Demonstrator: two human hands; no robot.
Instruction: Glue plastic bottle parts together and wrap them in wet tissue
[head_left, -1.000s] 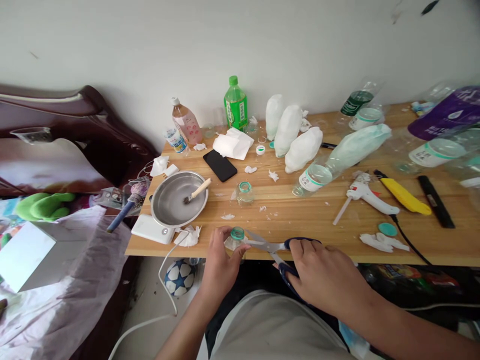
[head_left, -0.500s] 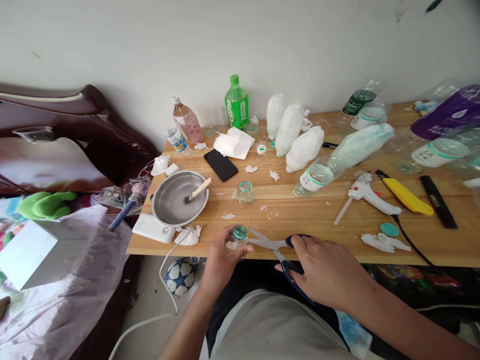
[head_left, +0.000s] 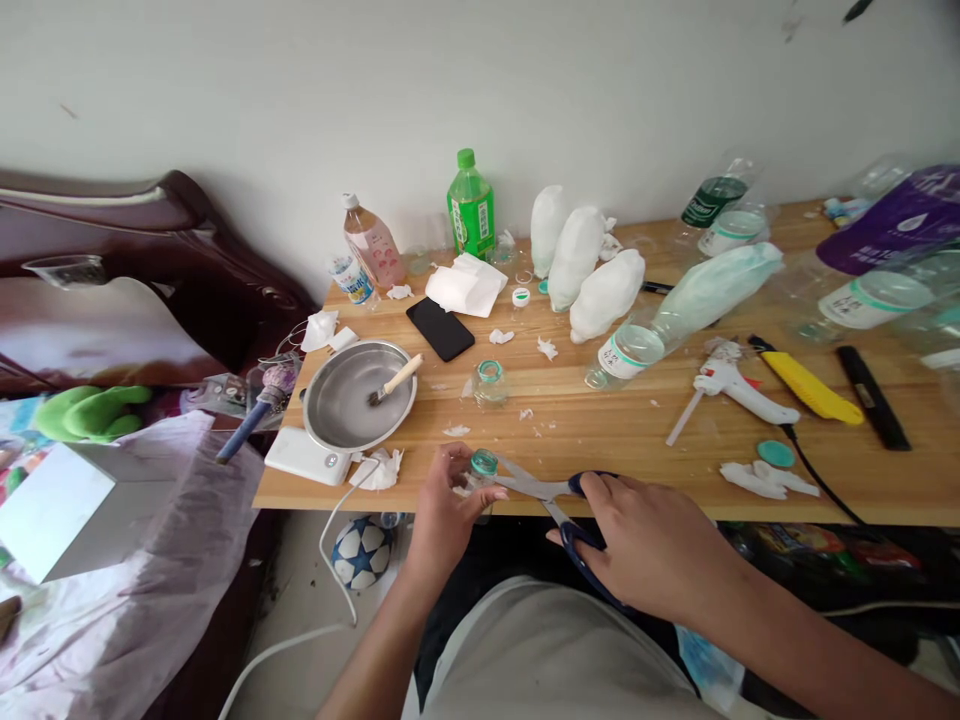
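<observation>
Near the table's front edge, my left hand (head_left: 448,505) grips a cut-off bottle top (head_left: 482,466), clear plastic with a green ring at its neck. My right hand (head_left: 637,535) is wrapped round the dark blue handles of a pair of scissors (head_left: 546,489). The scissor blades are spread and point left, with their tips at the side of the bottle top; whether they touch the plastic I cannot tell. A second cut bottle top (head_left: 490,384) stands on the table just beyond my hands, with small white paper scraps (head_left: 526,414) near it.
A steel bowl (head_left: 319,430) holding a brush (head_left: 401,376) stands at left, beside a white power bank (head_left: 300,457). A phone (head_left: 441,329) lies behind. White-wrapped bottles (head_left: 606,295) occupy the back middle. At right lie a glue gun (head_left: 742,390), a yellow utility knife (head_left: 814,384) and more bottles.
The bottle top in my left hand has tilted slightly and shifted a little to the right. My right hand and the scissors look almost unchanged.
</observation>
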